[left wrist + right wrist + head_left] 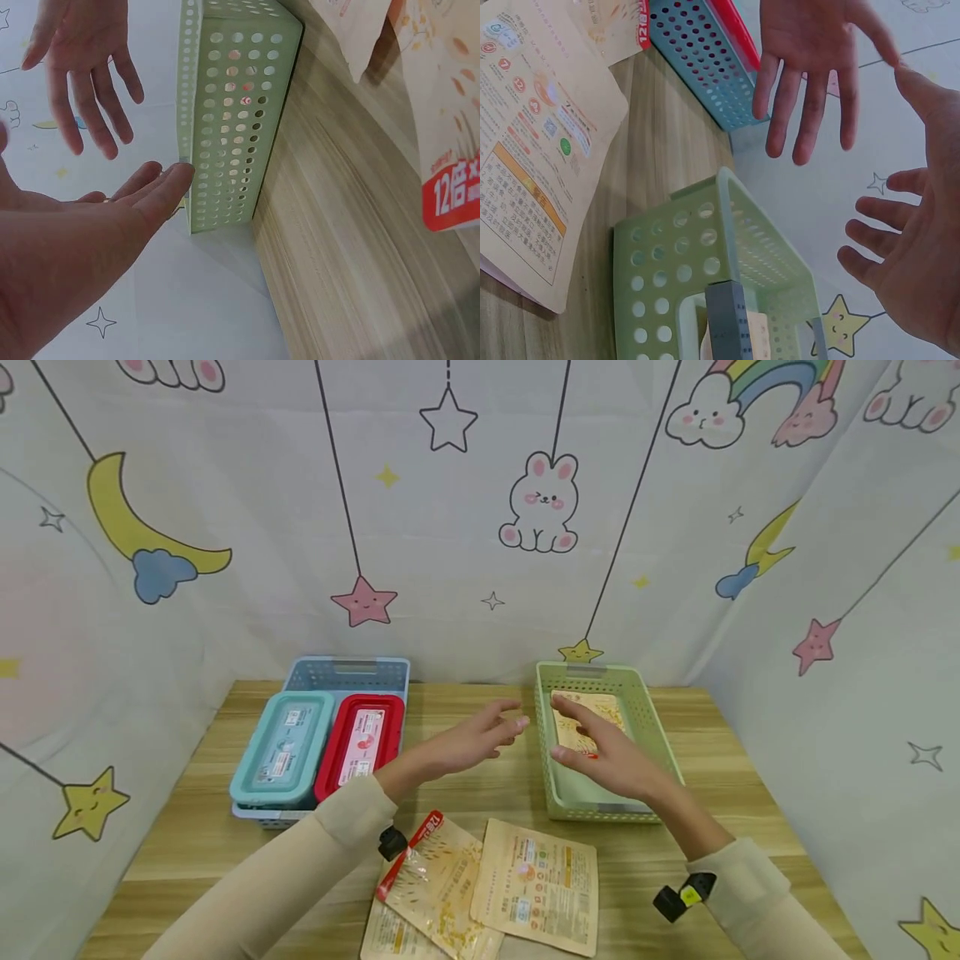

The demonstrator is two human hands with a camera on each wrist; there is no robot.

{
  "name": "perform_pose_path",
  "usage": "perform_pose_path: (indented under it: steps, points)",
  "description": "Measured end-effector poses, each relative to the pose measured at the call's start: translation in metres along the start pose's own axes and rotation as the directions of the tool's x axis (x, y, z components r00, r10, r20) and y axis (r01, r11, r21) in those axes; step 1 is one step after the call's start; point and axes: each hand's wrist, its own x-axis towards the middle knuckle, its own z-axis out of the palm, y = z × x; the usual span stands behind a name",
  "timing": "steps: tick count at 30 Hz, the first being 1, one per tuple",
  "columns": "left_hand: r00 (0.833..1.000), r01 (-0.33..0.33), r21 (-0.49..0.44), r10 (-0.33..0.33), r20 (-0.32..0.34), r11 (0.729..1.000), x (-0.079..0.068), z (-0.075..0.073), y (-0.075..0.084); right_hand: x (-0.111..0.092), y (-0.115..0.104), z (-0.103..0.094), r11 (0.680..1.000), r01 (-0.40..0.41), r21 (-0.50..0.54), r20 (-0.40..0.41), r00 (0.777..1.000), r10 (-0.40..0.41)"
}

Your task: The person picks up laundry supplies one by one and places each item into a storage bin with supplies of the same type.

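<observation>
My left hand (pixel 476 739) hovers just left of the green basket (pixel 555 806), fingers extended and holding nothing. Over that basket is my right hand (pixel 611 756), its fingers spread and also without anything in them. Inside the green basket lies a tan food pouch (pixel 600 710), partly covered by the right hand in the head view. Several more pouches overlap on the table nearer me: one with a red top strip (pixel 442 881), another showing its printed back (pixel 540 885), and a third (pixel 390 935) mostly hidden beneath. Both wrist views show the palms facing each other.
At the left stands a blue basket (pixel 345 672) holding a container with a teal lid (pixel 288 747) and one with a red lid (pixel 367 735). The wooden table (pixel 450 693) ends at a patterned cloth backdrop (pixel 465 527), which also runs along both sides.
</observation>
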Motion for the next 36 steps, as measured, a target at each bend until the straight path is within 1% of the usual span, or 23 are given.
perform_pose_path:
  steps: [4, 8, 10, 14, 17, 21, 24, 28, 32, 36]
  points:
    - [0.999, 0.034, 0.091, -0.032, -0.027, 0.995, -0.004, 0.003, -0.006, 0.000, -0.001, 0.006, 0.999, -0.005, 0.041, 0.025, 1.000, 0.004]
    - [0.997, 0.072, 0.134, -0.067, -0.044, 0.988, -0.009, 0.006, -0.007, -0.001, -0.004, 0.010, 0.998, 0.008, 0.065, 0.040, 0.999, -0.011]
    - [0.994, 0.100, 0.172, -0.092, -0.052, 0.980, -0.011, 0.007, -0.007, -0.002, -0.007, 0.013, 0.998, 0.017, 0.057, 0.047, 0.999, -0.020]
    - [0.988, 0.156, 0.257, -0.145, -0.059, 0.954, -0.015, 0.011, -0.008, -0.004, -0.009, 0.017, 0.998, 0.031, 0.062, 0.058, 0.998, -0.035]
    - [0.980, 0.197, 0.233, -0.190, -0.053, 0.952, -0.019, 0.014, -0.011, -0.003, -0.010, 0.021, 0.996, 0.045, 0.080, 0.070, 0.996, -0.051]
    - [0.972, 0.235, 0.186, -0.230, -0.046, 0.954, -0.024, 0.017, -0.014, -0.003, -0.009, 0.027, 0.995, 0.059, 0.079, 0.082, 0.994, -0.066]
    - [0.971, 0.241, 0.195, -0.237, -0.041, 0.951, -0.027, 0.019, -0.017, -0.003, -0.008, 0.030, 0.996, 0.057, 0.075, 0.081, 0.995, -0.063]
    - [0.968, 0.251, 0.165, -0.250, -0.024, 0.954, -0.029, 0.020, -0.019, -0.003, -0.010, 0.033, 0.997, 0.035, 0.073, 0.084, 0.996, -0.041]
    - [0.961, 0.275, 0.124, -0.276, -0.010, 0.953, -0.033, 0.023, -0.022, -0.003, -0.012, 0.038, 0.995, 0.010, 0.095, 0.105, 0.994, -0.021]
    - [0.954, 0.298, 0.097, -0.299, 0.001, 0.950, -0.035, 0.025, -0.027, -0.002, -0.013, 0.045, 0.994, 0.028, 0.105, 0.128, 0.991, -0.041]
